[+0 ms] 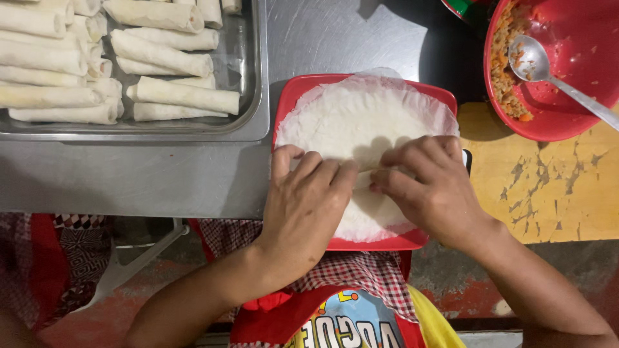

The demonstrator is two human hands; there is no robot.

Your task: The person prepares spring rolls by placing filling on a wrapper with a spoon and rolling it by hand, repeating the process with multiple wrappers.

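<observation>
A thin white round wrapper (pixel 361 116) lies spread on a red square plate (pixel 290 96) at the table's front edge. My left hand (pixel 303 200) rests on the wrapper's near left part, fingers bent over a fold. My right hand (pixel 432 187) presses the same fold from the right, fingertips pinching a rolled edge of wrapper between the two hands. Whatever lies inside the fold is hidden by my fingers.
A metal tray (pixel 258 122) at the upper left holds several finished white rolls (pixel 184 93). A red bowl (pixel 561 122) at the upper right contains minced orange-brown filling (pixel 506 64) and a metal spoon (pixel 535 61). It sits on a worn yellow surface (pixel 548 187) beside the steel tabletop (pixel 129 180).
</observation>
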